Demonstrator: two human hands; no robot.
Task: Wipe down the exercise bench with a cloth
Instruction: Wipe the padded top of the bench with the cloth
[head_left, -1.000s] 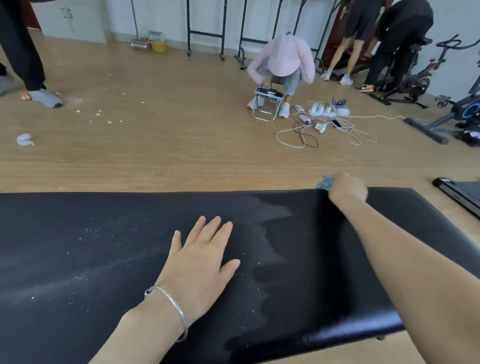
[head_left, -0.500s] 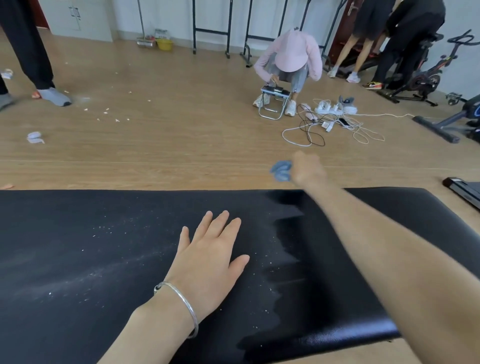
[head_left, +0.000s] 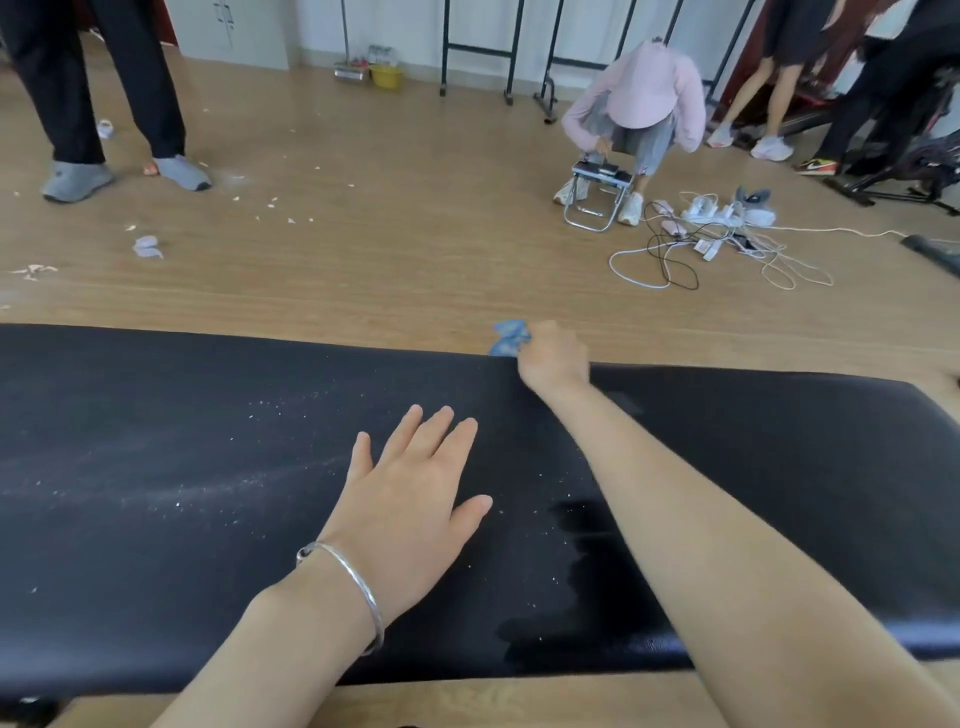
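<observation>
No legible txt, labels, brands or nos. anywhere.

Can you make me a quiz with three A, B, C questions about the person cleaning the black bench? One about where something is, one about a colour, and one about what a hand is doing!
1. Where is the cloth?
A. at the far edge of the bench
B. on the floor
C. hanging on a rack

2. What colour is the cloth?
A. red
B. blue
C. yellow

3. What is the left hand doing?
A. making a fist
B. lifting a shoe
C. lying flat on the bench

Answers:
1 A: the right hand holds it bunched at that edge.
2 B: it shows pale blue beside the hand.
3 C: its fingers lie straight on the black pad.
</observation>
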